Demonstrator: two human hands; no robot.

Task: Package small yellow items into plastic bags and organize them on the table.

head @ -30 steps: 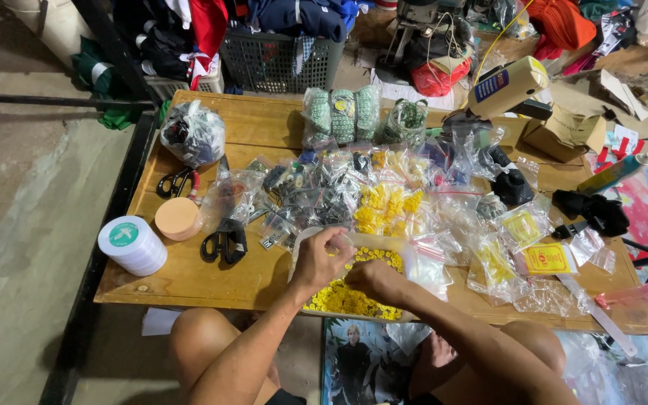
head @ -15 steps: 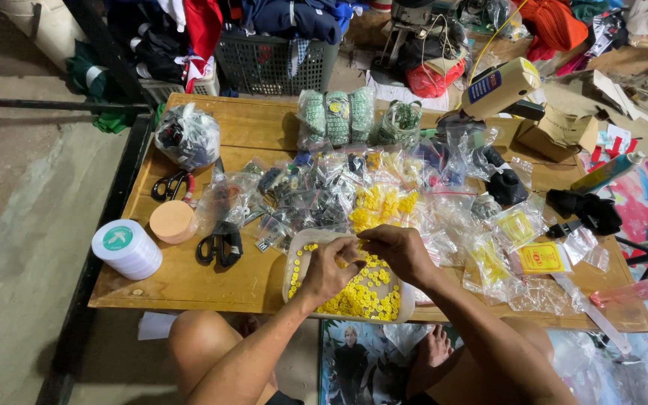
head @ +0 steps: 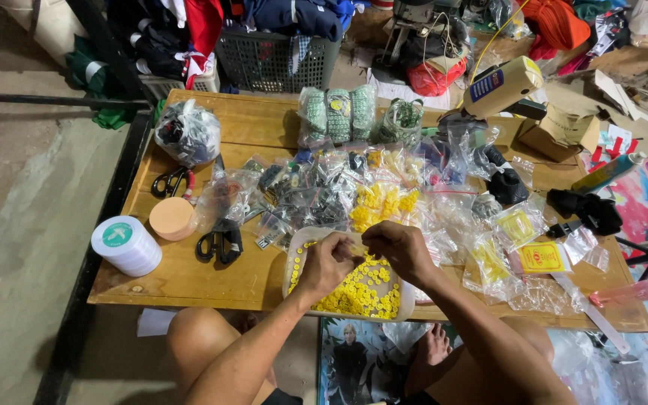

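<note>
Two hands had stayed over the white tray [head: 298,259] since half a second before, and the camera had hardly moved; the left hand [head: 329,262] and the right hand [head: 399,249] met just above the tray, both pinching a small clear bag [head: 355,241] between their fingertips; the bag was thin and see-through; the tray sat at the near edge of the wooden table [head: 189,277] and was full of little yellow buttons [head: 358,289]; black scissors [head: 219,240] lay left of the tray.
</note>
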